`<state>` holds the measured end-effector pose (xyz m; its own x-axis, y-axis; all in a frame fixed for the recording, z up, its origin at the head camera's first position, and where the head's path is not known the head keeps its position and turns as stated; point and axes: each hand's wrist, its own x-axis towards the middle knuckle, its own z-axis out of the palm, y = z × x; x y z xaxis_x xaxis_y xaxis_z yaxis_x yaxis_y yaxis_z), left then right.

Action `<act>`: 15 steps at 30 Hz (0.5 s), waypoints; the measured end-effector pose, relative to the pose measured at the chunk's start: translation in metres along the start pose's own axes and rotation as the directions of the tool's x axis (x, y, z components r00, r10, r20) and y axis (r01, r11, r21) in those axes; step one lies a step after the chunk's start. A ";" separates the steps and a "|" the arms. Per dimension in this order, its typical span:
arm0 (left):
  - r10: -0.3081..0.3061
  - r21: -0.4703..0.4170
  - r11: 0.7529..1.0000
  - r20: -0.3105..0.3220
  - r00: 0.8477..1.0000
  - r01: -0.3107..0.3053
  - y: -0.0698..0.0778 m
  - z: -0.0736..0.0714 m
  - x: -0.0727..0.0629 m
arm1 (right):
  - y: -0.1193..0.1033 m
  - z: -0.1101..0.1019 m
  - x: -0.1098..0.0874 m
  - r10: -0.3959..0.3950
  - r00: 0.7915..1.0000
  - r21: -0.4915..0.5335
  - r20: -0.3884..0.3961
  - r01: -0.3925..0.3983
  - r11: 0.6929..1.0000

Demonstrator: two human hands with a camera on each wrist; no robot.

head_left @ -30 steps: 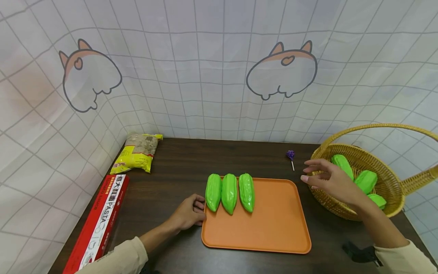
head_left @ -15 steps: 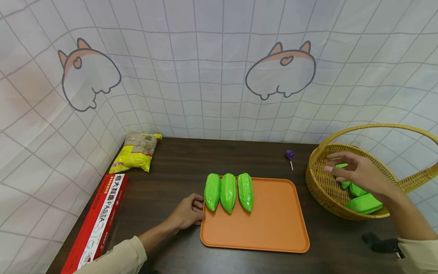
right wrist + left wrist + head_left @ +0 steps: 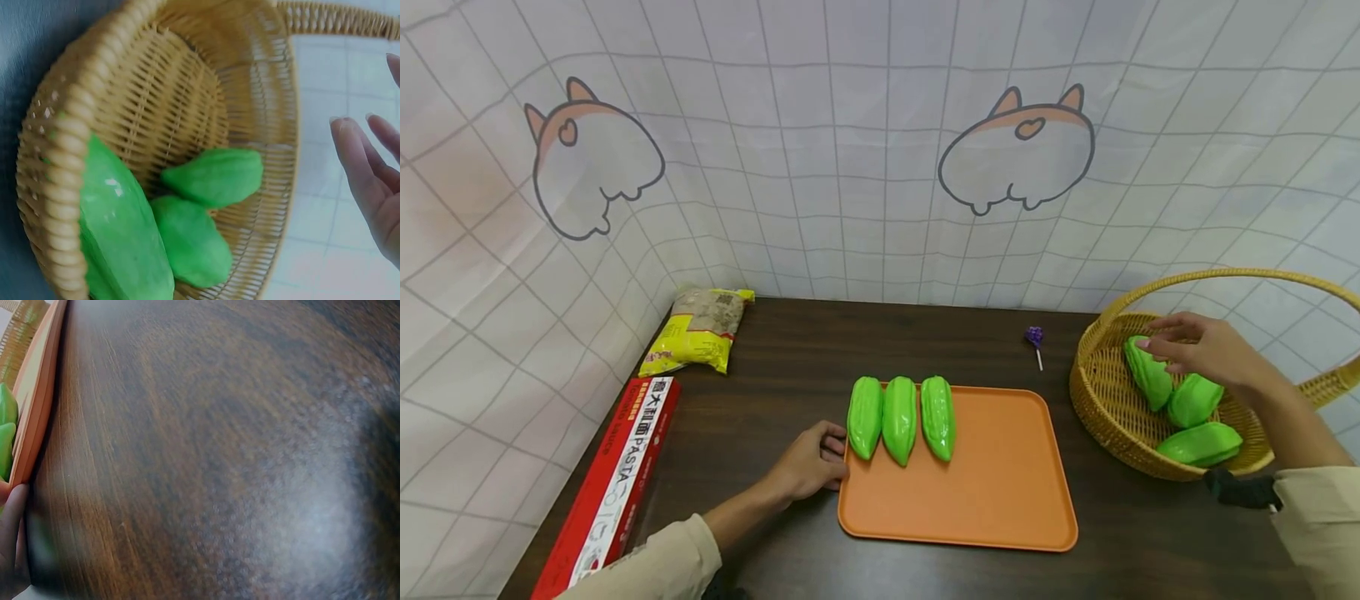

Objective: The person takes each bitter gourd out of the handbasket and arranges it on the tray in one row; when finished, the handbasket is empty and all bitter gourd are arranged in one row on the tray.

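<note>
My left hand (image 3: 811,460) holds the left rim of the orange tray (image 3: 992,467); in the left wrist view its fingertips (image 3: 15,503) are right at the tray's edge. Three shiny green ridged, pointed fruits (image 3: 900,421) lie side by side on the tray's upper left. My right hand (image 3: 1213,354), fingers loosely bent and nothing in them, hovers over the wicker basket (image 3: 1093,400). Three more of these green fruits lie in the basket: one (image 3: 1148,371) below the fingertips, another (image 3: 1195,402) beside it, the third (image 3: 1201,443) near the front rim.
A purple lollipop (image 3: 1034,337) lies between tray and basket. At the left stand a yellow bag (image 3: 696,333) and a long red pasta box (image 3: 610,492). The basket's tall handle (image 3: 1232,273) arches over it. A white grid-patterned curtain (image 3: 820,167) backs the dark table.
My right hand has moved right, from the basket's left rim to over its inside. The green fruits in the basket have come into fuller view. The left hand has stayed at the tray.
</note>
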<state>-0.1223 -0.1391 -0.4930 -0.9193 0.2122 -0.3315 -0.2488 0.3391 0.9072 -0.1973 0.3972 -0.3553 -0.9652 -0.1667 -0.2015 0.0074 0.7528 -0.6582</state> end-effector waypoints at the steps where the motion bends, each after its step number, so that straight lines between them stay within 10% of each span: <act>1: 0.000 0.000 1.000 0.000 1.000 0.000 0.000 0.000 0.000 | 0.002 -0.001 0.003 0.005 1.000 -0.011 0.002 -0.005 1.000; 15: 0.001 0.011 1.000 0.000 1.000 -0.001 -0.001 0.000 0.001 | 0.031 -0.005 0.038 0.135 0.990 -0.097 0.041 -0.130 0.987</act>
<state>-0.1232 -0.1394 -0.4939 -0.9197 0.2123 -0.3302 -0.2443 0.3489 0.9048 -0.2349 0.4175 -0.3798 -0.9437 -0.0898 -0.3183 0.1078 0.8264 -0.5526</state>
